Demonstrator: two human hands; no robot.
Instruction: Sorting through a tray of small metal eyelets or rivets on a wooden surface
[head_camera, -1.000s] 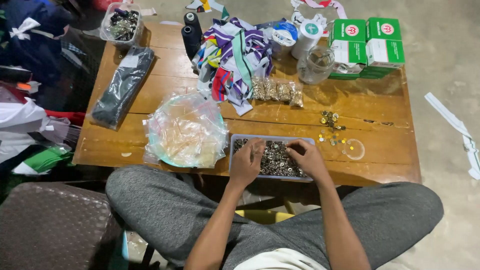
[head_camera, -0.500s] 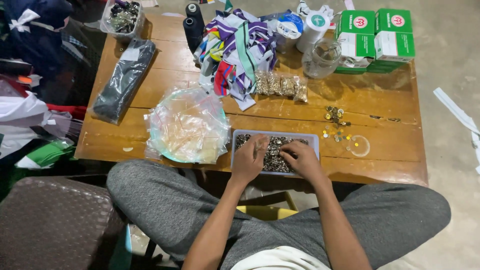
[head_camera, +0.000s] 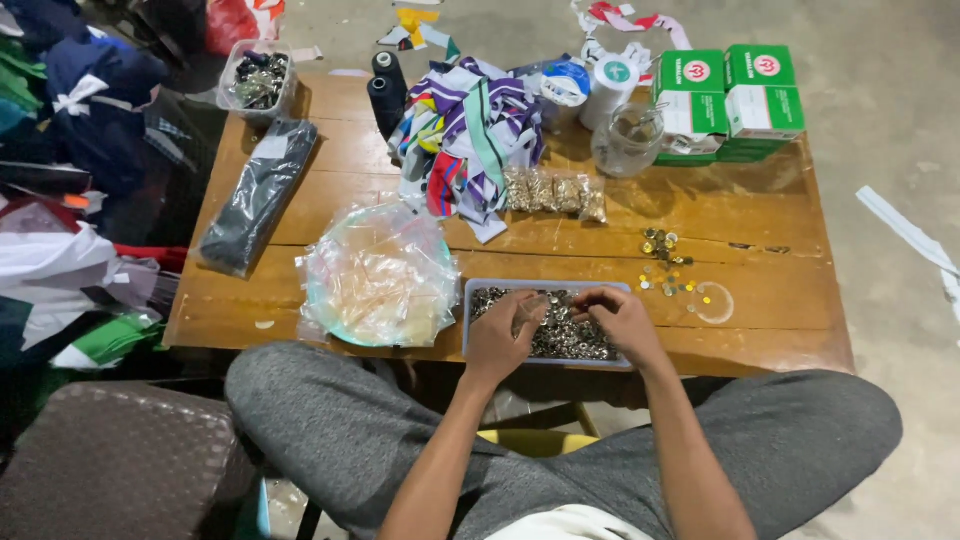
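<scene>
Low wooden table (head_camera: 760, 300) on bare concrete, pulled close over crossed knees (head_camera: 330, 420) in grey, likely so that everything sits within arm's reach.

At the near edge, just right of middle: grey tray (head_camera: 480, 284), heaped with small metal studs (head_camera: 565, 340). Both hands down in it. Left hand (head_camera: 505, 335) over the tray's left half, fingers bent and drawn narrow, tips meeting near something small and pale; too small to name. Right hand (head_camera: 620, 320) over the right half, fingers curled the same way, tips pointing at the left hand's. Cannot tell whether either pinches a stud. Held so, probably, for working tip to tip right above the supply.

Just left of the tray, touching the near edge: round bowl (head_camera: 378, 275) stuffed with clear bags. Right of the tray, near the right hand: loose gold bits (head_camera: 665, 265) scattered beside a clear ring (head_camera: 714, 302).

Mid-table: row of small filled packets (head_camera: 555, 193). By the left edge, a long black bag (head_camera: 258, 195) lying lengthwise, out of the way.

Farther back: heap of striped cloth strips (head_camera: 470, 130), two dark spools (head_camera: 385, 90) upright beside it, a glass jar (head_camera: 628, 140), tape rolls (head_camera: 610, 85). At the far left corner a clear tub (head_camera: 258, 78) of dark bits; at the far right corner stacked green-and-white boxes (head_camera: 730, 95), seemingly stock kept back.

Off the left edge: piled clothes (head_camera: 70, 150).
</scene>
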